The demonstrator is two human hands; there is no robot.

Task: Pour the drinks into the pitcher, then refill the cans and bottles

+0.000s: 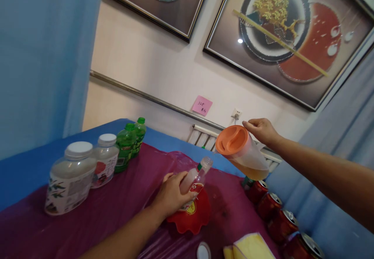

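At the red dish (pixel 201 217), the left hand (pixel 172 194) wraps its grip round a clear bottle (pixel 207 166); the right hand (pixel 263 131) holds a tilted pitcher (pixel 244 159). Slow tilting and a steady bottle should limit spills.

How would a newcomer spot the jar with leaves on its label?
Find the purple plastic sheet, then the row of two jars and two green bottles along its left side. The leafy jar stands nearest, under a white cap. Its label shows green leaves, while the similar jar beside it has a red design.
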